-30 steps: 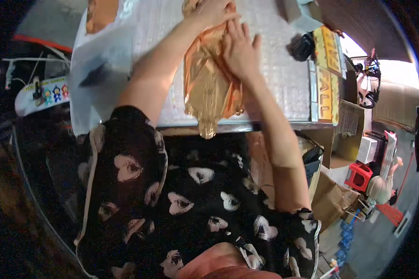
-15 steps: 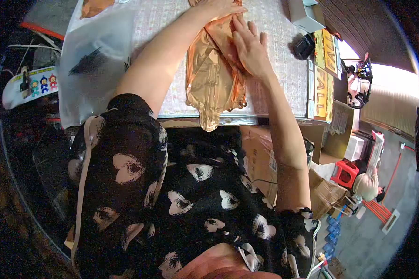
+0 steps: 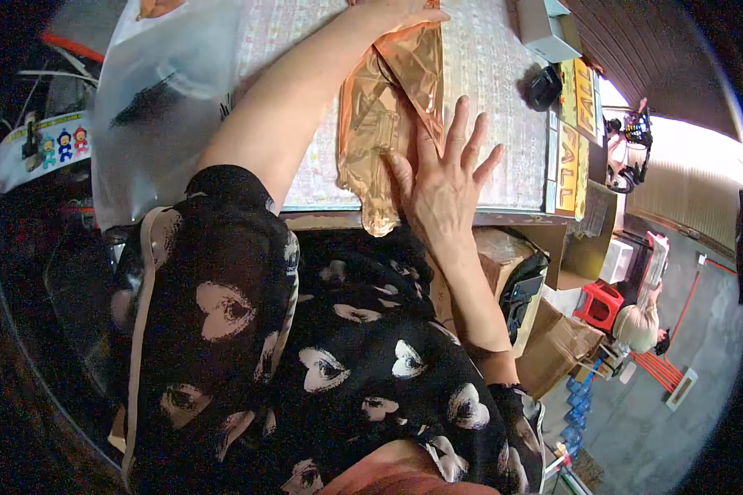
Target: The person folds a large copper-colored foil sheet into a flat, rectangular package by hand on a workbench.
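Observation:
A flat, shiny rose-gold foil balloon (image 3: pixel 373 136) lies lengthwise on the table with its right side folded over. Its narrow tail hangs just past the front edge. At the top of the view, my left hand (image 3: pixel 398 11) rests across the far part of the foil, partly cut off by the frame; the fingers that show look stretched out. My right hand (image 3: pixel 446 190) is open with fingers spread, lying at the foil's lower right side. Its palm covers part of the foil's lower right edge.
Clear plastic sheeting (image 3: pixel 161 124) covers the table's left side, with another copper-coloured foil piece (image 3: pixel 158 7) beyond it. At the right stand a black object (image 3: pixel 541 87), a white box (image 3: pixel 546 31) and yellow lettered packs (image 3: pixel 570 165). Cardboard boxes (image 3: pixel 557 346) sit below; a person (image 3: pixel 638 326) is farther right.
My right hand has slid down toward the table's front edge and spread its fingers. The folded foil flap lies farther right and flatter. My left hand has stayed near the top.

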`<state>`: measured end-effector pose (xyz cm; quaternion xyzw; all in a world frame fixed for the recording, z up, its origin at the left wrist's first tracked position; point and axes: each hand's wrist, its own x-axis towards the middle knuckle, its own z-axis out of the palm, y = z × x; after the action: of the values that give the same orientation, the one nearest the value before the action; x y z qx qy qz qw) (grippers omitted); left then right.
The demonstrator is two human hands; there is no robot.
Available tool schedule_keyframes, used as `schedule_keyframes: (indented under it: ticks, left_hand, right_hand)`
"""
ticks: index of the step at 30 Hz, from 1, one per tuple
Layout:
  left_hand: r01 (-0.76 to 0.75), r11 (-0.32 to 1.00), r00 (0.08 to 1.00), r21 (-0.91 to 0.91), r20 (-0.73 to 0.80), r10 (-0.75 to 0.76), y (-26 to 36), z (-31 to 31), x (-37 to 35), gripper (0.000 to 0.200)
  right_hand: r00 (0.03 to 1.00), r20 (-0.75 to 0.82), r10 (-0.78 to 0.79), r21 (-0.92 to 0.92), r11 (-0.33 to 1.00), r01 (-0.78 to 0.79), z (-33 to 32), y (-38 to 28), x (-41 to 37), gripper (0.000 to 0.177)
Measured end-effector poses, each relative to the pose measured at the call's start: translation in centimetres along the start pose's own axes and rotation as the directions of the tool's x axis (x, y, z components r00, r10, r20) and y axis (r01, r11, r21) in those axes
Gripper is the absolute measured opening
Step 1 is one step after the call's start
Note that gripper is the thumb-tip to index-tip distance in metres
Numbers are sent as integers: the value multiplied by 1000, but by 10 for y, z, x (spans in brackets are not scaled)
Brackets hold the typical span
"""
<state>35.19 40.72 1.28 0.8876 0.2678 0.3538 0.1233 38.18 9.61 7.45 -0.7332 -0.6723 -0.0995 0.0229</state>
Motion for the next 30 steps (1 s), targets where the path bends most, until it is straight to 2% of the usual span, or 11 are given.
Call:
schedule_keyframes:
  ticks: [2, 4, 9, 11, 18, 21, 24, 26, 27, 29, 30]
  left_hand:
    - [30, 999, 999, 43, 32, -31, -2, 2, -1, 48]
    - [-42, 995, 998, -91, -44, 38, -6, 2, 0, 48]
    - [-42, 994, 998, -98, -60, 36, -8, 6, -1, 48]
    - [-46, 994, 997, -95, -73, 39, -6, 4, -1, 48]
    - [3, 992, 1000, -130, 4, -3, -1, -5, -2, 49]
    - [11, 995, 1000, -101, -6, -12, 7, -8, -5, 48]
    - [5, 998, 999, -56, -46, -8, 3, -4, -8, 47]
    - [-27, 999, 998, -47, -65, 24, 3, -5, -4, 46]
    - [4, 997, 1000, -80, 8, -3, 3, -10, -2, 46]
    - [16, 994, 996, -107, 86, -7, 1, -13, 1, 47]
    - [24, 994, 996, -107, 92, -14, 2, -16, 1, 47]
  right_hand:
    - [1000, -14, 22, 11, 1000, -22, 4, -2, 3, 69]
    - [1000, -15, 20, 12, 1000, -20, 7, -1, 4, 71]
    - [1000, 12, 3, 43, 999, -4, 4, 3, -4, 76]
    - [996, 85, 14, 44, 999, -18, -2, 4, -13, 77]
    - [993, 117, 10, 100, 995, -21, -10, 8, -39, 75]
    - [992, 128, 4, 92, 996, -16, -26, 10, -43, 66]
    - [967, 255, 1, 202, 978, -54, -53, 25, -36, 48]
    - [974, 221, 49, 461, 875, -149, -61, 38, -13, 48]
    - [976, 212, 58, 462, 873, -153, -56, 36, 4, 48]
    - [989, -99, 107, 474, 879, -48, -36, 25, 49, 54]
    - [988, -154, 14, 372, 927, 45, -11, 26, 70, 62]
